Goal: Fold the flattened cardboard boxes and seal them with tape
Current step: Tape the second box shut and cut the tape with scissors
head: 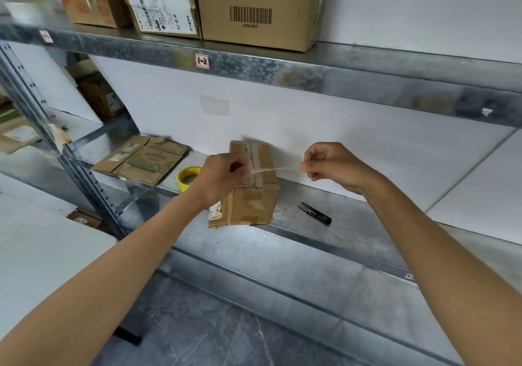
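Your L hand (219, 178) & R hand (336, 165) fingers each pinch one end of clear tape strip (278, 168) above box (254, 199). Box sits at shelf (367, 224) front edge, snips (315, 213) near it.

My box (254, 204) is plain brown, the tape strip (282, 167) clear. Yellow tape roll (185, 179), black snips (316, 213). Green print on the brown flattened box (144, 162), mottled grey shelf (353, 224).

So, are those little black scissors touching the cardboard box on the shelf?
Apart. The head view shows a strip of bare metal shelf between the scissors and the box.
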